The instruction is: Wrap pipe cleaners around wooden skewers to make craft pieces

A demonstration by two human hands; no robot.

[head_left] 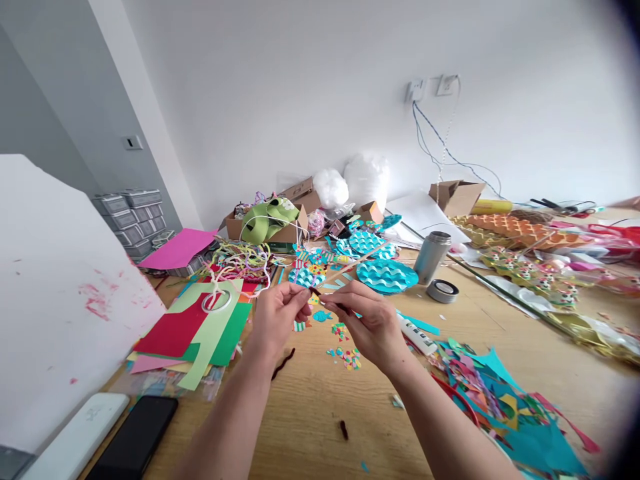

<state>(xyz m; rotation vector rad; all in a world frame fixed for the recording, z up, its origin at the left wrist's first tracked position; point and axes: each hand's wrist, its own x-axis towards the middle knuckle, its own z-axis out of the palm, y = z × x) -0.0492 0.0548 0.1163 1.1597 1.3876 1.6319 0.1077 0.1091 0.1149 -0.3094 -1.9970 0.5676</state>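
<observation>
Above the middle of the wooden tabletop (pixel 300 420), the left hand (pixel 276 321) and the right hand (pixel 374 325) face each other with their fingertips close together. A dark brown pipe cleaner (pixel 315 291) is located between them, raised clear of the wood. Left grip: closed, thumb and index finger pinching one end of the pipe cleaner. Right grip: closed, thumb and fingers pinching the other end, which they partly hide.

Below the left wrist, a loose brown length (pixel 283 364) lies on the wood; a shorter brown piece (pixel 344 430) lies nearer the front edge of the view, between the forearms. Beyond the fingertips are a blue paper fish (pixel 323 316) and small coloured paper bits (pixel 351 360). To the right, a white glue tube (pixel 419 337) lies beside the right wrist; farther back, a steel flask (pixel 433 259) stands upright, uncapped, next to its lid (pixel 443 291) and a blue corrugated disc (pixel 387 275).
</observation>
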